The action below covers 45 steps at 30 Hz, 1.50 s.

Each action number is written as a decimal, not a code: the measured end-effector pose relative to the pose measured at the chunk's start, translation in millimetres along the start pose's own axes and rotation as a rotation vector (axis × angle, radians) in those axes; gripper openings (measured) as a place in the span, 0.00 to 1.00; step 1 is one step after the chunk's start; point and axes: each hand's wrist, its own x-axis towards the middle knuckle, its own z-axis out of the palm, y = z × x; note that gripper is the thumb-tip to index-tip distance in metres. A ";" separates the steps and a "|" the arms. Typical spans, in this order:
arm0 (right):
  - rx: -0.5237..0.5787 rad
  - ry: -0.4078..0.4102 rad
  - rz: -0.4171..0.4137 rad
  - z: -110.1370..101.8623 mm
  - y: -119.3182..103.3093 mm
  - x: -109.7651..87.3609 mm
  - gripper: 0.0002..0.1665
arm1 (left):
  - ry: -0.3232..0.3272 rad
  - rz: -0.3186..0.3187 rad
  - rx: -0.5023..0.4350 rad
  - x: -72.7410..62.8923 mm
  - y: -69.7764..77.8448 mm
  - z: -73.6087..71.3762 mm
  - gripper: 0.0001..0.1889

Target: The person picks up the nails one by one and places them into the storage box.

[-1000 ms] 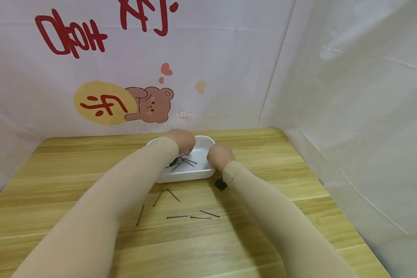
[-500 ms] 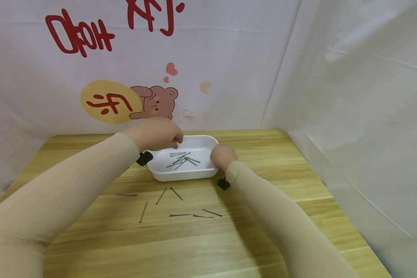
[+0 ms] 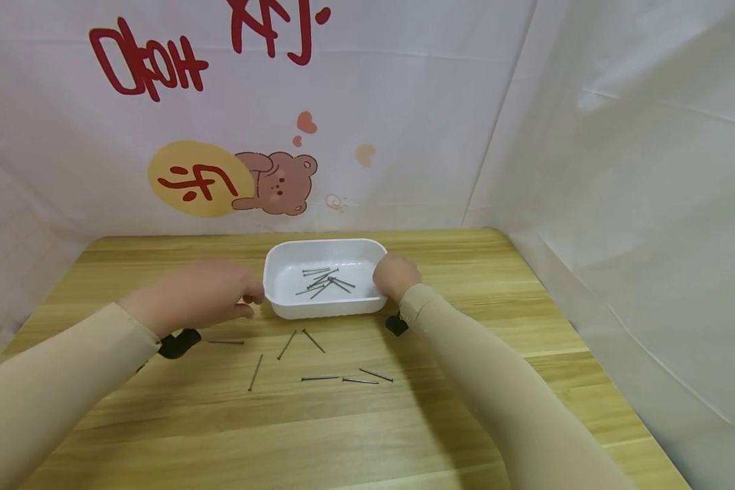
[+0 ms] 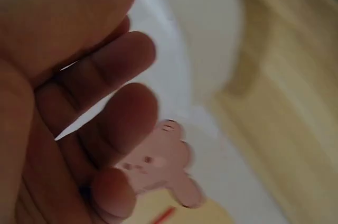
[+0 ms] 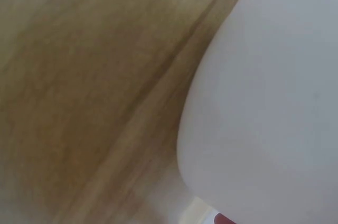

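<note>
A white plastic tray (image 3: 327, 312) stands near the back of the table, with several nails (image 3: 320, 280) heaped loosely inside it. My right hand (image 3: 397, 275) grips the tray's right end, fingers curled over the rim. The tray's white outer side (image 5: 264, 102) fills much of the right wrist view, where the fingers are hidden. My left hand (image 3: 199, 296) is over the table just left of the tray, close to a lone nail (image 3: 226, 341). In the left wrist view its fingers (image 4: 132, 113) bend loosely, with nothing between them and the thumb.
In front of the tray several loose nails lie scattered, among them one slanting nail (image 3: 255, 372) and another lying crosswise (image 3: 320, 378). White printed sheets (image 3: 404, 136) hang behind and to the right of the wooden table (image 3: 318, 435).
My left hand has come out from over the tray, moving left and towards me, uncovering the nails inside. My right hand has stayed at the tray's right end.
</note>
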 end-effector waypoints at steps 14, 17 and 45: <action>0.005 0.015 -0.020 0.0 0.9 -3.8 0.16 | -0.049 -0.089 -0.119 -36.3 -27.9 67.0 0.08; 0.011 0.017 -0.016 0.4 0.8 -3.4 0.17 | -0.056 -0.105 -0.136 -38.8 -30.7 72.7 0.09; 0.013 0.022 -0.020 4.4 2.5 -0.1 0.16 | -0.019 -0.112 -0.127 -35.4 -38.3 86.6 0.10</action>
